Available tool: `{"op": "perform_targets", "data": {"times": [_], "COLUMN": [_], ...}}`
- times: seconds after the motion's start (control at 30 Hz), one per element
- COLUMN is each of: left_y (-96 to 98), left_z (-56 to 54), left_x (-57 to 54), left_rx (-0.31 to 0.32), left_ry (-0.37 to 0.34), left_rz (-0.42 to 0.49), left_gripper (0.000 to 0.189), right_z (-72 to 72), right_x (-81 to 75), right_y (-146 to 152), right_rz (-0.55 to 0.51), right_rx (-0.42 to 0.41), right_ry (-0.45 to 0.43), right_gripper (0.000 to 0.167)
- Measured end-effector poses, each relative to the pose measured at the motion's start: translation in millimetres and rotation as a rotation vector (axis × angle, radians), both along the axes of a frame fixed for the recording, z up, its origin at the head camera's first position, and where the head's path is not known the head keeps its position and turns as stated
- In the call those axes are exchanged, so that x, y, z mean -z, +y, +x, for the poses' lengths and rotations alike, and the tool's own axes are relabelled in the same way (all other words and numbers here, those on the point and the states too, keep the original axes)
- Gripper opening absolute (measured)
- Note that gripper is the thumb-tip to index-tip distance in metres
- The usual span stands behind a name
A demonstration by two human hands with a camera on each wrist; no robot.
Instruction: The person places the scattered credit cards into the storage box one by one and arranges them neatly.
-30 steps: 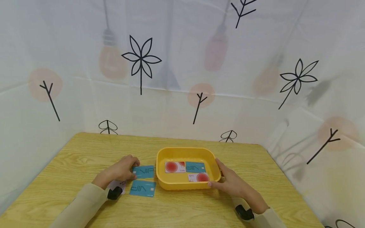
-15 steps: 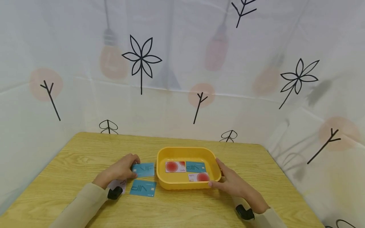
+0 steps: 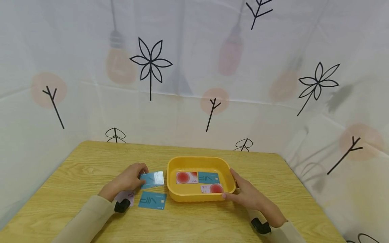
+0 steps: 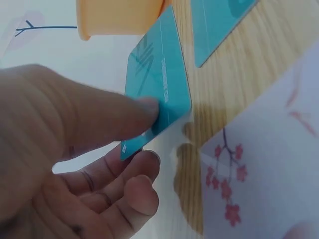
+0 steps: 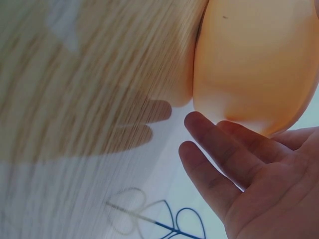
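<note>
My left hand (image 3: 129, 178) pinches a blue VIP card (image 3: 153, 179) between thumb and fingers, its edge tilted up off the table. In the left wrist view the thumb lies flat on the card (image 4: 162, 74). A second blue VIP card (image 3: 152, 200) lies just nearer. A white card with a pink blossom print (image 4: 232, 184) is partly hidden under my left wrist. My right hand (image 3: 247, 195) rests against the right end of a yellow plastic basket (image 3: 197, 198), thumb at the near rim. The right wrist view shows its fingers extended along the basket wall (image 5: 254, 64).
Inside the basket lie two white cards with red circles (image 3: 186, 178) and one blue VIP card (image 3: 208, 178). The wooden table (image 3: 194, 226) ends at a white patterned cloth (image 3: 188, 118) behind it. Black wrist cameras (image 3: 122, 205) sit on both wrists.
The blue card in my left hand has risen from the table and tilted, now catching a glare. My right hand and the basket have stayed in place.
</note>
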State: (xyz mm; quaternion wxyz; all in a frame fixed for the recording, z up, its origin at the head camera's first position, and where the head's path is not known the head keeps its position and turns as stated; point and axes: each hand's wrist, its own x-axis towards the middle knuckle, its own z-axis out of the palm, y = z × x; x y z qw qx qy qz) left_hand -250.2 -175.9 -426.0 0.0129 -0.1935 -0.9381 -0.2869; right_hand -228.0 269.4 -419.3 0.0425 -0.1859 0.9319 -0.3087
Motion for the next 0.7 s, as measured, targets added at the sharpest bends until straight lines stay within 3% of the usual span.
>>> {"op": "perform_targets", "data": {"times": [0.33,0.7], "left_y": [0.8,-0.5], "left_z": [0.3,2.4], "left_x": [-2.5,-7.0], "left_rx": [-0.059,0.009], "left_ry": [-0.017,-0.062], "left_rz": [0.016,0.102], "left_gripper": [0.019,0.019], "right_z": [-0.5,-1.0], "right_x": [0.5,1.5], "right_y": [0.3,0.9], "right_rz": [-0.006,-0.001], "right_rx": [-0.008,-0.006], "right_ry": [-0.005,0.003], "right_gripper": [0.108,0.108]}}
